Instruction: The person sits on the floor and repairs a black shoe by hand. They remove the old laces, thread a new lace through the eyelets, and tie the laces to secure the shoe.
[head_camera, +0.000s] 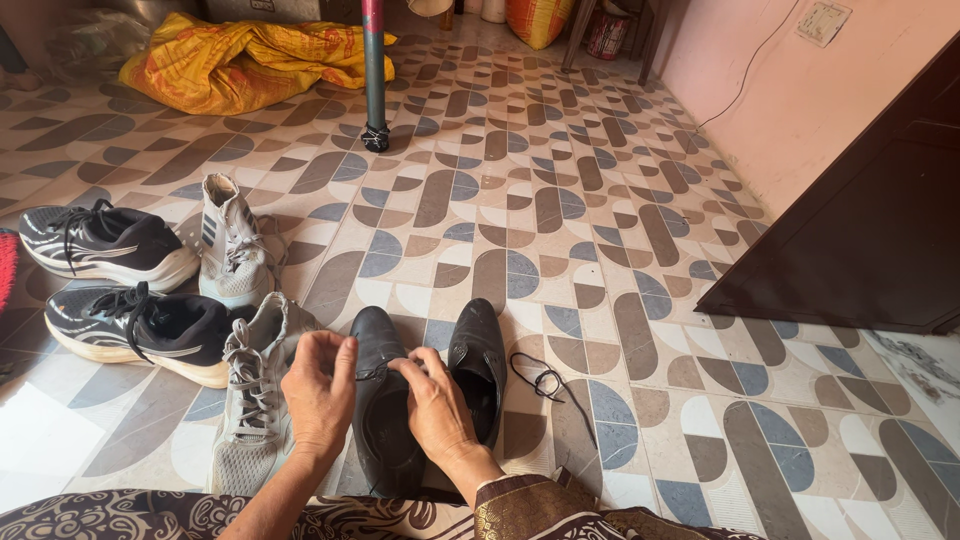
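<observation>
Down near the viewer, the left hand (318, 392) and right hand (437, 405) pinch the lacing of a smooth black leather shoe (383, 400) — its mate (480, 362) just right, a loose black lace (545, 382) beyond — on glossy patterned tile (560, 200).

My left hand (318, 392): bare, no ring or watch showing. My right hand (437, 405): bare; wrist cuffed by a gold-patterned brown sleeve (525, 505). Lap: dark maroon cloth (150, 515) with pale floral print.
</observation>
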